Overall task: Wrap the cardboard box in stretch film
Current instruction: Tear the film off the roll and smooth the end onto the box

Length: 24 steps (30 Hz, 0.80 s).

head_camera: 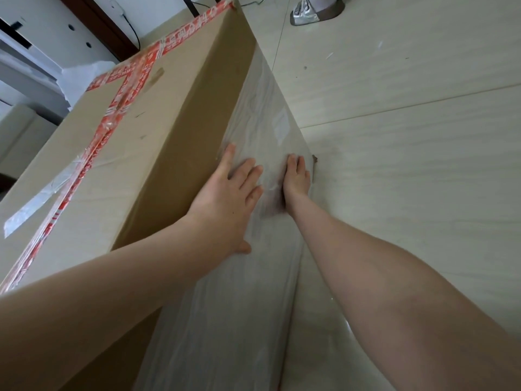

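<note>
Two bare hands lie flat against the clear stretch film (262,131), which covers the lower band of the right side of a large brown cardboard box (158,131). The left hand (228,198) presses with straight, spread fingers near the film's upper edge, its grip open and holding nothing. The right hand (296,179) presses just to its right, low by the box's bottom edge, its grip open as well. The box stands on a pale tiled floor (408,165), and red-and-white printed tape (118,108) crosses its top. A silver shoe (307,12) rests far off.

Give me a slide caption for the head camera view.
Left hand and right hand press stretch film against the side of the cardboard box.
</note>
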Motion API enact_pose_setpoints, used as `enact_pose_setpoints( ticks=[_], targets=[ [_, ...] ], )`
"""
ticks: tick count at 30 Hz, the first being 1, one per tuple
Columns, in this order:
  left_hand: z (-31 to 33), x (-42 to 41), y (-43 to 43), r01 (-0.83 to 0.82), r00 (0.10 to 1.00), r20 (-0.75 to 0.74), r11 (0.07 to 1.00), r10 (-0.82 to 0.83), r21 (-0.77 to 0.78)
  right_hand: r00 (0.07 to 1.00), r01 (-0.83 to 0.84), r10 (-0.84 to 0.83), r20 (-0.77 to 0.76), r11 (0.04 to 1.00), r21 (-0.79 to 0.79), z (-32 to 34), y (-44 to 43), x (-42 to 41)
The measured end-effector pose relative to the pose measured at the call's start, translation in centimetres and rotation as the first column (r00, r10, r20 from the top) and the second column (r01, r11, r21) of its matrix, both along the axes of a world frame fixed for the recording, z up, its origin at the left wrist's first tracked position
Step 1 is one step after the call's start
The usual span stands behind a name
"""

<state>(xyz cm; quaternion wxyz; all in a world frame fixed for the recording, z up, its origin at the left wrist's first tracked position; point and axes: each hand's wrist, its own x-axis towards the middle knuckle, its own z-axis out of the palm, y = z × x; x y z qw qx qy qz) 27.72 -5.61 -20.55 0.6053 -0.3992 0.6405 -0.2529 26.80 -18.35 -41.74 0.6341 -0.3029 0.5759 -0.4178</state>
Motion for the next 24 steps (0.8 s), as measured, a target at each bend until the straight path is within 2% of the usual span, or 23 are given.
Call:
enact_pose_setpoints(
  ticks=[6,9,12,15,18,24],
  targets=[
    [0.9,-0.5,0.0,0.009,0.999,-0.038,0.999,-0.011,-0.033,0.956,0.291,-0.289,-0.041,0.956,0.045,-0.9,-1.2,-2.2],
    [0.4,-1.1,-0.2,0.033,0.994,-0.107,0.998,-0.038,-0.044,0.936,0.351,-0.349,-0.041,0.933,0.073,-1.1,2.0,-2.5],
    [-0.7,-1.1,-0.1,0.02,0.993,-0.115,1.0,-0.017,0.022,0.964,0.266,-0.266,0.021,0.964,0.012,-1.4,7.0,-0.2],
    [-0.8,-0.3,-0.4,0.023,0.999,-0.045,0.999,-0.022,0.027,0.994,0.106,-0.108,-0.024,0.993,-0.059,-2.7,8.6,1.3],
    [-0.8,0.0,-0.7,0.006,0.999,-0.034,1.0,-0.005,0.028,0.997,0.003,-0.004,-0.073,1.0,-0.008,-3.6,5.8,0.6],
    [-0.9,0.0,-1.0,0.01,0.999,-0.047,1.0,-0.009,0.019,0.998,-0.063,0.064,-0.016,0.997,0.032,-4.3,-0.3,-0.2]
  ],
)
